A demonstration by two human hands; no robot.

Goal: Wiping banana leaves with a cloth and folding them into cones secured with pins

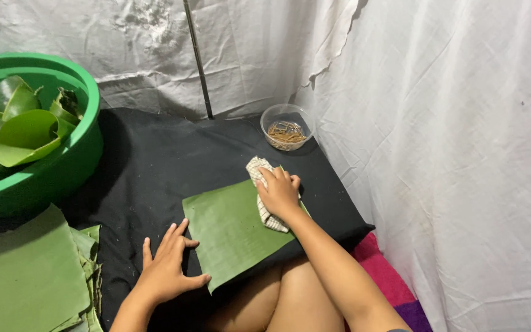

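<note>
A flat green banana leaf piece [232, 230] lies on the black cloth [155, 160] in front of me. My right hand [279, 192] presses a checked white rag [259, 171] onto the leaf's far right corner, fingers closed over the rag. Fingers spread, my left hand [168, 264] lies flat on the black cloth at the leaf's near left edge, and the thumb touches that edge.
A green plastic basin [62, 166] with rolled leaves [23, 126] stands at the left. A stack of flat leaves [29, 280] lies at the near left. A small clear bowl of short sticks [286, 128] sits at the back. White sheets hang behind and to the right.
</note>
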